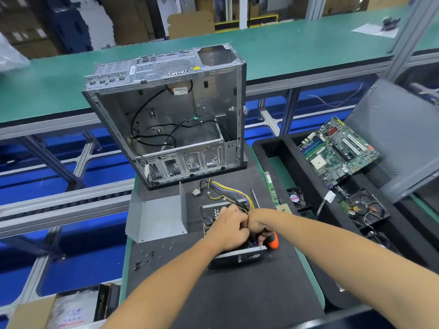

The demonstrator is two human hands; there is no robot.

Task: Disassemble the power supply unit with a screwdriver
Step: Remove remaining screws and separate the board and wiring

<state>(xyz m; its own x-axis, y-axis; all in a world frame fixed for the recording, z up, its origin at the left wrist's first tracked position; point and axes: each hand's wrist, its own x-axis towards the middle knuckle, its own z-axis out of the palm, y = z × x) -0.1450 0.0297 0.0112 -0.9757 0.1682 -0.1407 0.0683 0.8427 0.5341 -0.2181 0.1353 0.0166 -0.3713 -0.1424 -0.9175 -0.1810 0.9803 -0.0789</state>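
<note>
I see my right hand [257,225] gripping the orange screwdriver [272,241], left hand [228,230] curled into the power supply unit [234,233] on a black mat [237,293]; green benches [308,43], stacked cartons [133,22] behind.

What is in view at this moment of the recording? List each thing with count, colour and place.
open power supply unit: one, black and grey, on the black mat, under both hands
bundle of wires: one, yellow, purple and black, behind the unit
bent metal cover: one, grey, left of the unit
loose screws: several, dark, on the mat at left
empty computer case: one, silver, behind the mat
memory stick: one, green, right of the wires
motherboard: one, green, in the black tray at right
screwdriver handle: one, orange, in the right hand
left hand: on the unit
right hand: grips the screwdriver
</note>
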